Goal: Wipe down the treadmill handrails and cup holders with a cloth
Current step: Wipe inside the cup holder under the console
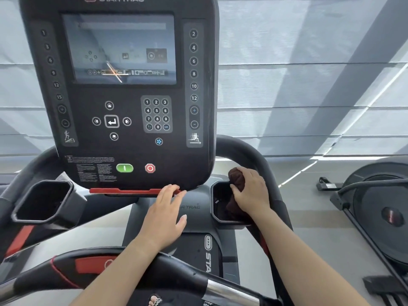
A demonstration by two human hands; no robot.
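My right hand grips a dark brown cloth and presses it into the right cup holder of the treadmill; the cloth hangs down inside the holder. Just behind the hand runs the curved black right handrail. My left hand hovers flat with fingers apart, holding nothing, just below the console's red bar. The left cup holder sits at the left, with the left handrail curving behind it. A black front crossbar with a metal section lies under my forearms.
The black console with screen, keypad, green start button and red stop button towers straight ahead. Another exercise machine stands to the right on the grey floor. Window blinds fill the background.
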